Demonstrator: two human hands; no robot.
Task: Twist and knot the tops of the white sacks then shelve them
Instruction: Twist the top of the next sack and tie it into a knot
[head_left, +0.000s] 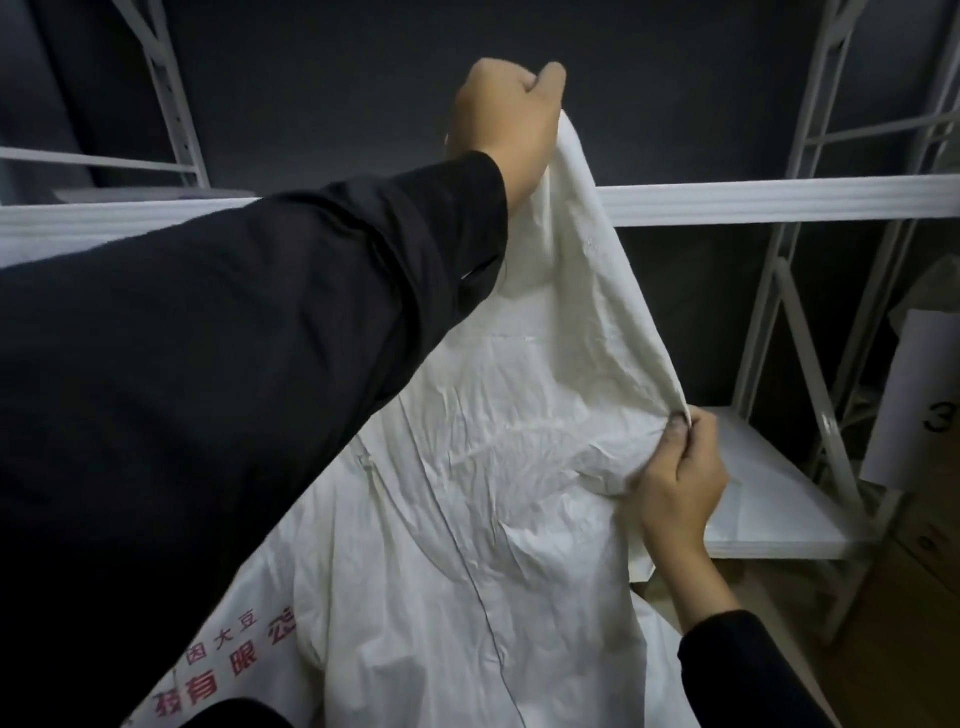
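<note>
Head view is crossed from 9 to 3 o'clock by the beam of a white metal rack (779, 200), and a lower shelf board (753, 499) is seen at 4 o'clock. A white sack (493, 493) is spread from the centre down to 6 o'clock, in front of the beam, with red printed characters (228, 670) at 7 o'clock. A black sleeve (234, 389) is stretched from 9 o'clock toward the centre. The sack's top edge is gripped in the closed left hand (506, 119), raised at 12 o'clock above the beam. The same edge is pinched lower, at 4 o'clock, between the thumb and curled fingers of the right hand (680, 478).
</note>
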